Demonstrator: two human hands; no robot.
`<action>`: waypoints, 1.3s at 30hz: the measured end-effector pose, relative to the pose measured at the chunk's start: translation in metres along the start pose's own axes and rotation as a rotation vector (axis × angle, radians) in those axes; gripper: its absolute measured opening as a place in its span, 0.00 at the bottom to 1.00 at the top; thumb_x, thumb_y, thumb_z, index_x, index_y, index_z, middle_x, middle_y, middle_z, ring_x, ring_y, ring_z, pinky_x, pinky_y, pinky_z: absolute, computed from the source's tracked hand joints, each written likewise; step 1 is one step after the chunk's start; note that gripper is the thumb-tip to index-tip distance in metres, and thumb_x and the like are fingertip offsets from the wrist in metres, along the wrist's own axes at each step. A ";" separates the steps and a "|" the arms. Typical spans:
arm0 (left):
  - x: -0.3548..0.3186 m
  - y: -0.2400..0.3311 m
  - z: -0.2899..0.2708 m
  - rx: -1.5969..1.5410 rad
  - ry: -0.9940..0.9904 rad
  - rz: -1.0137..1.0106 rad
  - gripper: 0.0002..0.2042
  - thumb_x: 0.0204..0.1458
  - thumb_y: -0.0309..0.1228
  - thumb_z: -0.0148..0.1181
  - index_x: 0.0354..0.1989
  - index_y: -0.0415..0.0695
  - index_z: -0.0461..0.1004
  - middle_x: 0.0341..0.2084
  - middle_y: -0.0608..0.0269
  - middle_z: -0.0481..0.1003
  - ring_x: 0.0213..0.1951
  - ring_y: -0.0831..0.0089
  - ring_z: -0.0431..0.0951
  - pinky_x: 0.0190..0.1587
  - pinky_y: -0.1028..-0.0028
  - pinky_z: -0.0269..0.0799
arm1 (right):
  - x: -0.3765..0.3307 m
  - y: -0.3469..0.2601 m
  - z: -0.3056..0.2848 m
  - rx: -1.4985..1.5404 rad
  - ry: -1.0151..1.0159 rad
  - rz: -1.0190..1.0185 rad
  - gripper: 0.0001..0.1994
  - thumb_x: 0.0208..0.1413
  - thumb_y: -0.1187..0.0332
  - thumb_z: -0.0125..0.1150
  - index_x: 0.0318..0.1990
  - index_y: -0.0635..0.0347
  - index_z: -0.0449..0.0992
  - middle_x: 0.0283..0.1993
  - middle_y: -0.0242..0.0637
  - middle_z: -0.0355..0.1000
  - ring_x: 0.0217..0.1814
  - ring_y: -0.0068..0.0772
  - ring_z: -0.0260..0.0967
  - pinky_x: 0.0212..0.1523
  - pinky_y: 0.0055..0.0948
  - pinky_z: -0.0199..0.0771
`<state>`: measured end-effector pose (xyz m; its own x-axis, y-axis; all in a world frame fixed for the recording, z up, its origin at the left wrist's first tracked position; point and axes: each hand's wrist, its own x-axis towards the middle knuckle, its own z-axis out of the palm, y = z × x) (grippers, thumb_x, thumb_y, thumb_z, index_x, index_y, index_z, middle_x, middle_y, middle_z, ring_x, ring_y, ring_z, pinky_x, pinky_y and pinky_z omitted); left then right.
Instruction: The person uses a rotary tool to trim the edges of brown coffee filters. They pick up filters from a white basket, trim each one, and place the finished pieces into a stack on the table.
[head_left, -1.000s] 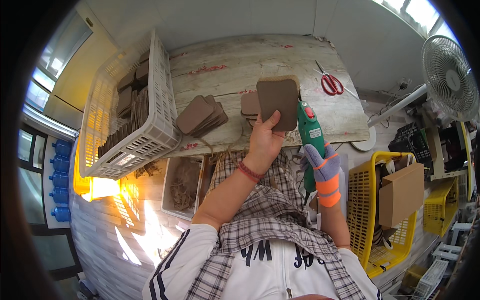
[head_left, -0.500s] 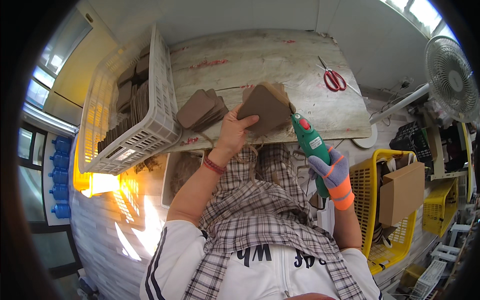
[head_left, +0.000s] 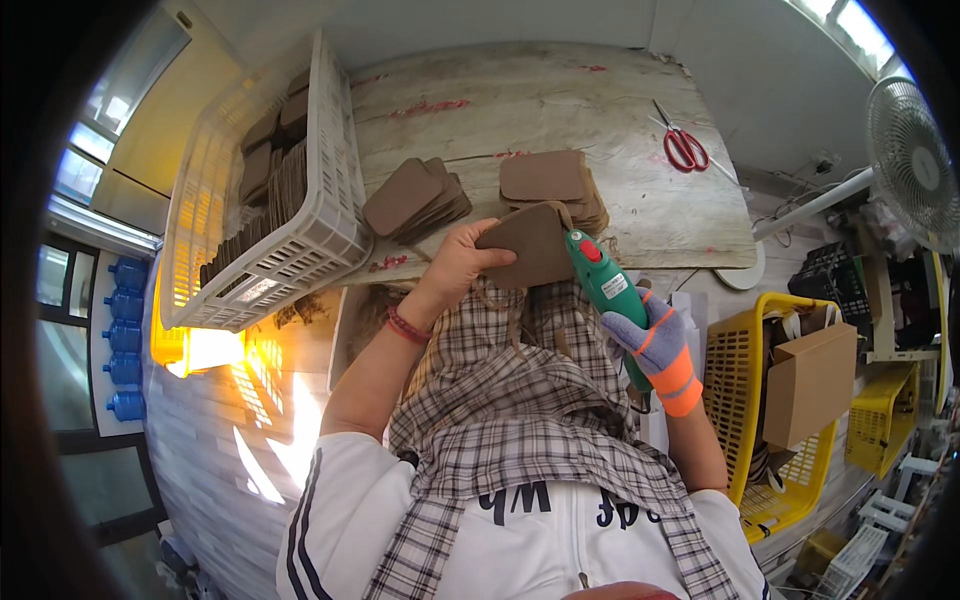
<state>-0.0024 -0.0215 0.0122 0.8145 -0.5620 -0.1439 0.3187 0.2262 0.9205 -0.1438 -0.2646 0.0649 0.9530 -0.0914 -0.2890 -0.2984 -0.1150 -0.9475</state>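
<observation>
My bare left hand (head_left: pixel 462 262) pinches a flat brown fabric pad (head_left: pixel 535 245) with rounded corners by its left side, at the table's near edge above my apron. A gloved right hand (head_left: pixel 655 340), grey and orange, is wrapped round a green handheld power tool (head_left: pixel 610 285) with a red button. The tool's tip meets the pad's upper right edge; whether it touches or cuts is too small to tell. Just beyond the held pad lies a stack of similar brown pads (head_left: pixel 545 178). Another fanned stack (head_left: pixel 412 200) rests to its left.
A white plastic crate (head_left: pixel 335 190) packed with brown pads stands at the left. Red-handled scissors (head_left: pixel 686 150) lie on the worn table (head_left: pixel 450 75) at the far right. A yellow basket (head_left: pixel 735 400) holding a cardboard box (head_left: pixel 812 385) is at my right, below a white fan (head_left: pixel 915 160).
The held pad has come lower and nearer me, uncovering the stack behind it. The tool has moved slightly left with its tip along the pad's upper right edge. The view has shifted a little.
</observation>
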 end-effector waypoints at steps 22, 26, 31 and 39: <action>-0.017 0.035 -0.020 0.306 0.084 0.084 0.09 0.42 0.18 0.64 0.33 0.39 0.74 0.28 0.69 0.76 0.31 0.84 0.74 0.36 0.82 0.70 | -0.007 0.007 -0.005 -0.054 -0.171 0.140 0.21 0.45 0.60 0.70 0.42 0.66 0.73 0.26 0.29 0.72 0.23 0.12 0.66 0.23 0.14 0.65; -0.017 0.031 -0.017 0.332 0.030 0.040 0.09 0.42 0.19 0.64 0.33 0.40 0.74 0.27 0.69 0.76 0.30 0.83 0.74 0.35 0.82 0.70 | -0.006 0.003 0.001 -0.031 -0.175 0.129 0.22 0.45 0.60 0.70 0.43 0.66 0.73 0.25 0.29 0.71 0.22 0.13 0.65 0.23 0.14 0.65; -0.017 0.031 -0.009 0.430 -0.046 -0.030 0.09 0.41 0.18 0.64 0.32 0.39 0.74 0.26 0.69 0.76 0.30 0.84 0.74 0.35 0.82 0.69 | -0.002 0.007 0.006 -0.063 -0.186 0.078 0.22 0.45 0.60 0.70 0.42 0.65 0.73 0.23 0.28 0.70 0.20 0.13 0.63 0.21 0.14 0.63; -0.017 0.024 -0.001 0.451 -0.193 -0.117 0.12 0.41 0.17 0.62 0.37 0.39 0.72 0.30 0.68 0.76 0.33 0.83 0.74 0.37 0.82 0.69 | 0.014 0.009 0.016 -0.149 -0.256 0.006 0.21 0.46 0.59 0.70 0.42 0.64 0.74 0.22 0.28 0.68 0.20 0.12 0.62 0.20 0.16 0.62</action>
<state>-0.0078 -0.0052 0.0366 0.6679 -0.7093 -0.2253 0.1269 -0.1897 0.9736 -0.1325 -0.2516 0.0502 0.9279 0.1578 -0.3377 -0.2907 -0.2608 -0.9206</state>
